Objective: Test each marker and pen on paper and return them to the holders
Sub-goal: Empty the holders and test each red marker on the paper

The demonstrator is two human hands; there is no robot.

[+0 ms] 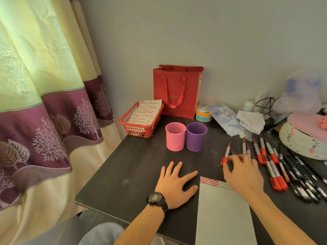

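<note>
- Red basket [139, 121]: far left corner of the worktop [120, 174], holds sheets with red marks. Not part of this step.
- Left hand [175, 184]: palm down on the worktop just left of the paper. Fingers straight and spread wide, holding nothing.
- Pink holder [175, 138] and purple holder [196, 137]: upright, side by side and touching, beyond the left hand. Nothing shows above either rim.
- Paper [223, 209]: at the near edge, between the two hands. Red test marks run along its top edge only; the rest is blank.
- Right hand [242, 172]: over the paper's top right corner, fingers loosely curled, tips at the red cap of the leftmost marker [226, 155]. That marker lies on the worktop, slightly apart from the others. The hand is blurred, so I cannot tell whether it pinches the marker or only touches it.
- Red-capped markers [269, 156] and black pens [304, 184]: lying in rows to the right, none in a holder.
- Judgement: the step in hand is picking up a marker for testing, and the task looks early.
- Next move calls for a firm pinch, a lift, uncapping (probably with the left hand), a stroke on blank paper, recapping, then a drop into a holder.
</note>
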